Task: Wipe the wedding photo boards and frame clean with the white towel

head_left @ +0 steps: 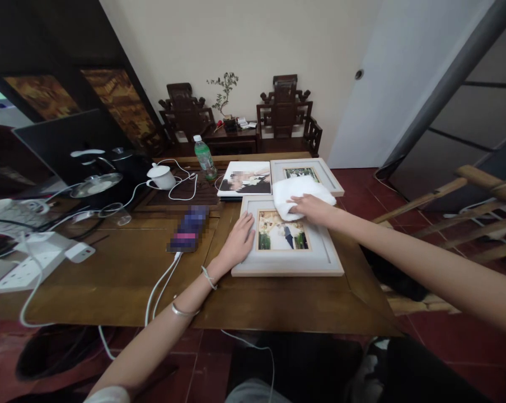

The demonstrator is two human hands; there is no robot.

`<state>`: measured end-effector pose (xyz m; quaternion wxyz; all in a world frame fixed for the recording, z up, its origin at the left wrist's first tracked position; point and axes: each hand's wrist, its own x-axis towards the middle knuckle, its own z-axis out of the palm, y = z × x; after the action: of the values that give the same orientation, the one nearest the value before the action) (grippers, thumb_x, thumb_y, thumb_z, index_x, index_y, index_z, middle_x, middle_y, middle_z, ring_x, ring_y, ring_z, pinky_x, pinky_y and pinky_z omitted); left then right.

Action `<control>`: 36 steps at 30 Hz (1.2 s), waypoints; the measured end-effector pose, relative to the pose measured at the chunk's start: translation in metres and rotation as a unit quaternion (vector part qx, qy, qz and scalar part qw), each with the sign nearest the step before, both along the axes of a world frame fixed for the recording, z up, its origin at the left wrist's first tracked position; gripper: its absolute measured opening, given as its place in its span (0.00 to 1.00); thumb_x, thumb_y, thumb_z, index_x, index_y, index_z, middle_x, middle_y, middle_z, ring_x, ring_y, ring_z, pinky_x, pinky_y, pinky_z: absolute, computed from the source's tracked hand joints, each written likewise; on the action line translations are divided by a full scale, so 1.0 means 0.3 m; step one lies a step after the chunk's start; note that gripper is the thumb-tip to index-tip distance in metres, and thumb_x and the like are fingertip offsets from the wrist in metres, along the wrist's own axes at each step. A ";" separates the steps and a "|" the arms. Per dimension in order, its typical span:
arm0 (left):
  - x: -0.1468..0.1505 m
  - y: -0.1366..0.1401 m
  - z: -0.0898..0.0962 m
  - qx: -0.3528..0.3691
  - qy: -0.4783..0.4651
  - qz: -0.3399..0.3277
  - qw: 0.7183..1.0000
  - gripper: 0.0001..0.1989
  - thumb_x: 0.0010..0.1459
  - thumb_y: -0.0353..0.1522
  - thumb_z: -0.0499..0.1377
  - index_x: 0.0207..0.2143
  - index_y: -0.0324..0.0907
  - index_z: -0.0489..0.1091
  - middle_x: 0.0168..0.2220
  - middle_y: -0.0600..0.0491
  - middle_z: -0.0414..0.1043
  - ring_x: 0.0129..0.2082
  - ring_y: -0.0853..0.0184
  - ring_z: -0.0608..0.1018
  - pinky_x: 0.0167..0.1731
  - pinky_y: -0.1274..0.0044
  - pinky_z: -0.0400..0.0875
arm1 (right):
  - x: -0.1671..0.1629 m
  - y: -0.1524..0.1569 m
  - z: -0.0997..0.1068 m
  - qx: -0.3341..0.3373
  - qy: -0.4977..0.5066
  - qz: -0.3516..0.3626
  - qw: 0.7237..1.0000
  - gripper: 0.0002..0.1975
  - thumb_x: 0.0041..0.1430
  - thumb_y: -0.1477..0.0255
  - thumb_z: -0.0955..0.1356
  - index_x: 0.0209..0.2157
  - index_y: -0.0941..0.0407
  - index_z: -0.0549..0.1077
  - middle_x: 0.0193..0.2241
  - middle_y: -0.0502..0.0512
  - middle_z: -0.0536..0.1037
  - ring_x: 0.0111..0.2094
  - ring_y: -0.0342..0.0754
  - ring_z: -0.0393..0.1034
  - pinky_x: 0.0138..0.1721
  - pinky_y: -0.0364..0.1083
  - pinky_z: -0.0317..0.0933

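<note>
A pale wooden picture frame (293,271) holding a photo lies flat at the table's right end. My left hand (238,242) rests along its left edge, fingers stretched out. In my right hand (313,209) is a folded white cloth (303,190), pressed on the frame's upper right part. The cloth covers that corner and overlaps a second picture frame (331,178) lying behind. A photo album (232,187) with a white-edged cover lies behind the first frame, to the left.
Left of my hands lies a phone (189,229) with a white cable. Further left are a power strip (34,260), a glass (117,214), a lidded white cup (162,177) and a pot (97,187). A green-labelled bottle (205,158) stands at the back. Wooden chair rails (429,207) are at right.
</note>
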<state>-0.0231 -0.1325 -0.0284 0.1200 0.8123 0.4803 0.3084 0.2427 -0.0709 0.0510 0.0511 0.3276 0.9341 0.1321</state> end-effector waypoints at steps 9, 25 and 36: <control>-0.003 -0.001 0.002 -0.004 0.009 0.004 1.000 0.23 0.63 0.34 0.46 0.57 0.31 0.62 0.61 0.38 0.59 0.65 0.57 0.56 0.63 0.61 0.52 | 0.131 -0.150 0.031 -0.058 0.017 -0.097 0.993 0.30 0.42 0.91 0.60 0.45 0.56 0.75 0.46 0.63 0.74 0.38 0.51 0.71 0.39 0.47 0.58; -0.002 -0.003 0.005 0.002 0.016 0.003 1.000 0.23 0.63 0.34 0.47 0.58 0.34 0.62 0.61 0.40 0.60 0.65 0.56 0.56 0.62 0.58 0.52 | 0.000 -0.448 0.064 -0.198 0.065 -0.096 0.973 0.35 0.41 0.90 0.60 0.51 0.52 0.72 0.49 0.60 0.74 0.44 0.52 0.71 0.43 0.48 0.63; -0.004 -0.008 0.012 -0.009 0.020 0.007 1.000 0.24 0.63 0.35 0.46 0.57 0.29 0.62 0.62 0.37 0.58 0.65 0.56 0.56 0.63 0.61 0.52 | -0.020 -0.081 0.030 0.039 0.062 -0.095 0.993 0.30 0.52 0.91 0.58 0.55 0.58 0.68 0.65 0.59 0.52 0.60 0.66 0.51 0.53 0.62 0.57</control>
<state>-0.0242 -0.1349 -0.0247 0.1155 0.8139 0.4907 0.2889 0.2366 -0.0951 0.0600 -0.0071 0.4241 0.8942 0.1430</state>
